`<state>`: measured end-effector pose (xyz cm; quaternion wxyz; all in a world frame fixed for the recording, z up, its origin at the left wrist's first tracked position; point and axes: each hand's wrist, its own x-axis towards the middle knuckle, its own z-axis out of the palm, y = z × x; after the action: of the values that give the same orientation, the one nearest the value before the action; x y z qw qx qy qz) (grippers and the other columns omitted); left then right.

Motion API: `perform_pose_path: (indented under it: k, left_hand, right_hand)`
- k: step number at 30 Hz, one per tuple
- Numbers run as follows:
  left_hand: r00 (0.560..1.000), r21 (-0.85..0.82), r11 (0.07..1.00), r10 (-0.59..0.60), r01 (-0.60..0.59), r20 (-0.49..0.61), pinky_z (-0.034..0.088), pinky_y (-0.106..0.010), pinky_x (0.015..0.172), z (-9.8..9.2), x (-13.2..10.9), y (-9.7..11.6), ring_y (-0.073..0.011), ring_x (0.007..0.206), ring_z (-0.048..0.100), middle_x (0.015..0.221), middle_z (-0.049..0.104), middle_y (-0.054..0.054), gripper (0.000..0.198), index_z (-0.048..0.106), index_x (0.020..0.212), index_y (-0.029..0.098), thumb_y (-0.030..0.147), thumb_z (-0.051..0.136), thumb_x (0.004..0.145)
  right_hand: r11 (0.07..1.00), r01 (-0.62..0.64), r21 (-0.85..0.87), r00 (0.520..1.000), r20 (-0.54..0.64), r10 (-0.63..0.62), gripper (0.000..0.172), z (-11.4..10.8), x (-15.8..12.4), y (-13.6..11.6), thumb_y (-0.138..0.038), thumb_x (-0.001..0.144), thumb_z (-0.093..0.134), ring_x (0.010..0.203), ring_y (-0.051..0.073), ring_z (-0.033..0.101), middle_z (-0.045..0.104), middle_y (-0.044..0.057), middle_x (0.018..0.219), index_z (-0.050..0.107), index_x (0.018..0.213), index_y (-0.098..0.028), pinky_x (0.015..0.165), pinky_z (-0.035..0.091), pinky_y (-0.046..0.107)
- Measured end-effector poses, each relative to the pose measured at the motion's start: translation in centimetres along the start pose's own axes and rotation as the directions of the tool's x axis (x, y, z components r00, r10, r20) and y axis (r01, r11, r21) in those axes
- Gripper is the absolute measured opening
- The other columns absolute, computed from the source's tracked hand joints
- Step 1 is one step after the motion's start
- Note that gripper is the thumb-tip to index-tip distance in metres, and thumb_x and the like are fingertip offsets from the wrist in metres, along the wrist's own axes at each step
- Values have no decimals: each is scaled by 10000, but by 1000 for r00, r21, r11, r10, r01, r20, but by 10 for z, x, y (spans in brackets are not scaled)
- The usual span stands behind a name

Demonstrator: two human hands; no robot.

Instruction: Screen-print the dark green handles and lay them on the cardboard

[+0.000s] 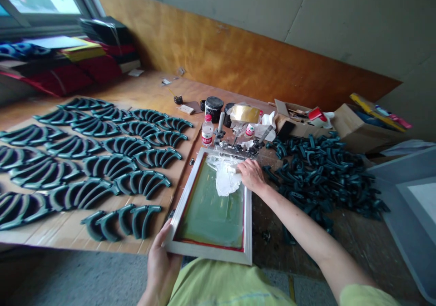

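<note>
A screen-printing frame (248,224) with green mesh and an aluminium rim lies tilted at the table's front edge. My left hand (160,263) grips its near left corner, fingers curled under the rim. My right hand (250,174) rests inside the frame's far end, closed on a white squeegee (235,170), which sits in a patch of white ink (226,181) spread over the mesh.
Rows of dark teal curved plastic parts (102,160) lie spread on the wooden table (153,92) to the left. A loose heap of the same parts (320,170) sits right. Behind the frame stand a water bottle (207,131), a black ink tub (214,107) and cardboard boxes (361,126).
</note>
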<state>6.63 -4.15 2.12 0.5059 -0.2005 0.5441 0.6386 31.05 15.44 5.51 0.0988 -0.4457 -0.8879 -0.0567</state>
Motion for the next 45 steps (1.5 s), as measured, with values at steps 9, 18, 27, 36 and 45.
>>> perform_pose_path:
  k: [9, 18, 27, 36, 45]
  left_hand:
    - [1000, -15, 1000, -11, 11, 8, 568, -287, 793, -2, 3, -1, -140, 691, 674, 845, 732, -15, 257, 700, 1039, 188, 136, 575, 821]
    - [1000, 27, 1000, 2, -2, 16, 570, -312, 786, -2, 1, -1, -166, 700, 673, 824, 722, -18, 341, 659, 1125, 181, 147, 581, 795]
    - [1000, -9, 1000, -28, 29, 4, 574, -273, 763, -2, 5, -2, -140, 702, 673, 865, 732, -9, 272, 698, 1050, 200, 141, 589, 808]
    - [999, -9, 999, -33, 33, -4, 574, -297, 805, -2, 2, -1, -138, 693, 669, 866, 731, -11, 265, 705, 1055, 193, 148, 587, 822]
    - [1000, -14, 1000, -10, 10, 20, 565, -269, 796, -3, 1, -2, -126, 678, 661, 875, 730, 6, 238, 714, 1015, 202, 150, 581, 823]
  right_hand:
    - [999, -5, 32, 1000, 10, 5, 159, -3, -8, 3, -75, 856, 490, 891, 210, 484, 655, 59, 854, 591, 807, -188, 797, 275, 335]
    - [994, -82, -78, 997, -1, 82, 98, 10, 24, -5, -98, 833, 520, 892, 234, 481, 647, 92, 867, 590, 837, -166, 781, 269, 349]
    - [999, 31, -45, 999, -14, -31, 128, 3, -2, 5, -103, 861, 505, 889, 213, 476, 648, 64, 862, 604, 834, -179, 790, 281, 336]
    - [983, 122, -139, 992, -18, -125, 197, 24, 16, 8, -117, 930, 417, 869, 216, 472, 635, 77, 863, 603, 878, -156, 779, 267, 352]
    - [980, -28, -198, 996, 78, 44, 90, 8, 5, 21, -127, 861, 505, 880, 252, 481, 633, 118, 857, 589, 842, -155, 756, 291, 356]
